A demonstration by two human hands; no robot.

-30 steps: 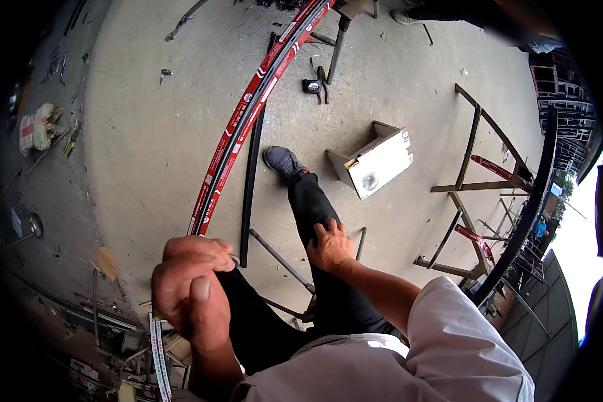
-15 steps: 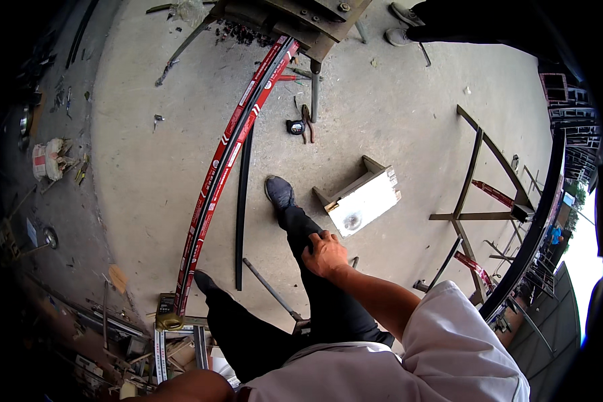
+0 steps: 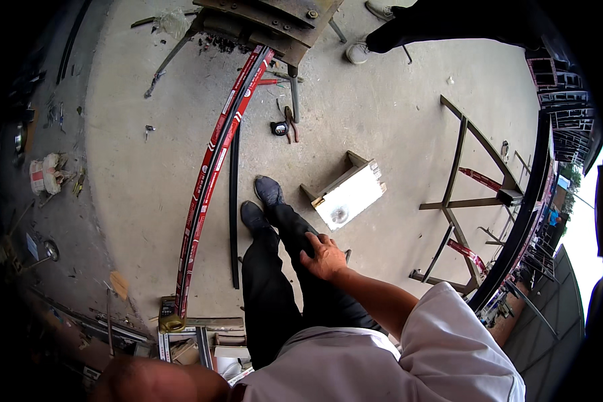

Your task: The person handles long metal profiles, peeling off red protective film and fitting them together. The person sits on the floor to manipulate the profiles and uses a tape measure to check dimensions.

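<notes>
My right hand point(image 3: 323, 257) rests on my right knee, over the black trouser leg point(image 3: 328, 298), with its fingers apart and nothing held. Of my left arm only a bent, blurred part point(image 3: 161, 380) shows at the lower left; the left hand is out of view. To the left of my legs runs a long bar point(image 3: 211, 157) with red-and-white film and a dark middle strip. Its far end meets a metal work stand point(image 3: 275, 27), and its near end reaches a gold-and-black block point(image 3: 172, 315). A thinner black bar point(image 3: 234, 214) lies beside my shoes point(image 3: 268, 191).
A low wooden stool point(image 3: 350, 201) with a white top stands right of my feet. Beyond lie a tape measure point(image 3: 279, 128) and pliers point(image 3: 291, 124). Metal frame pieces point(image 3: 459, 161) lie at right. Another person's shoes point(image 3: 357, 52) show at the far right. Offcuts clutter the lower left.
My left foot has come in beside the right one, drawing the legs together. The view has shifted slightly. My right hand stays on the knee, while the left arm has moved outward.
</notes>
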